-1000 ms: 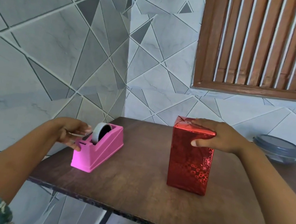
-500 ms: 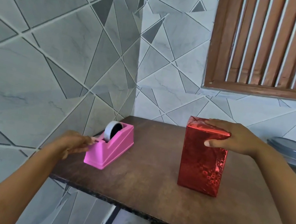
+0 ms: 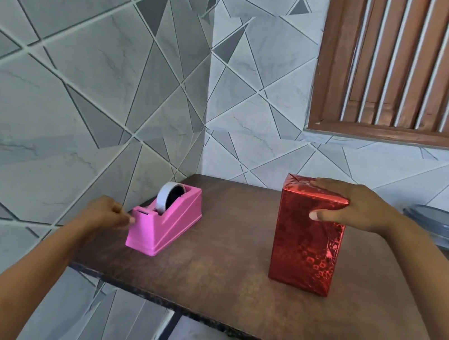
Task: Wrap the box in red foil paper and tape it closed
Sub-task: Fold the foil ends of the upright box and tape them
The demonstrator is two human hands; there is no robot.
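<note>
Box wrapped in shiny red holographic foil (image 3: 306,241) stands upright on the dark brown wooden table (image 3: 227,293), right of the middle, with its folded top end facing up. The right hand (image 3: 358,205) lies over that top end. Its fingers are straight and flat across the foil, and the thumb is pressed against the front face just under the top edge. Box and right hand are placed as they were a second ago.

The left hand (image 3: 106,214) is at the cutter end of the pink plastic tape dispenser (image 3: 170,228), which sits near the table's left edge close to the grey tiled wall (image 3: 69,86). Its fingers are bunched together with the tips touching the dispenser's front. It cannot be told whether a strip of tape is pinched between them. A second ago this hand was higher, level with the cutter and curled round the side of the dispenser. It has since dropped lower and come round to the front end. The roll of pale grey tape (image 3: 164,197) sits in its slot, and the dispenser has not shifted.

A round grey lidded plastic container (image 3: 443,228) rests at the far right of the table, behind the right wrist. A brown slatted wooden shutter (image 3: 410,67) hangs on the wall above.
</note>
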